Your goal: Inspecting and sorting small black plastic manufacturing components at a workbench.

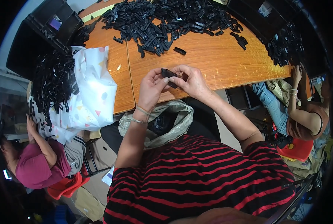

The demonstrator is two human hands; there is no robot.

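A small elongated black plastic piece (168, 73) is held between both my hands, just above the near edge of the wooden table. My left hand (152, 85) grips it with thumb and fingers closed. My right hand (190, 81) pinches its other side, the thumb pressed against it. Its fine shape is partly covered by my fingers. Below my hands, in my lap, an open woven sack (187, 118) holds dark contents that I cannot make out. One loose black piece (179, 50) lies on the table just beyond my hands.
A big heap of black plastic pieces (151, 33) covers the far side of the table (218, 67). Black bins (58, 22) stand at the far corners. Left, a patterned white sheet (95, 89) lies beside another pile. Co-workers sit left (43, 160) and right (304, 119).
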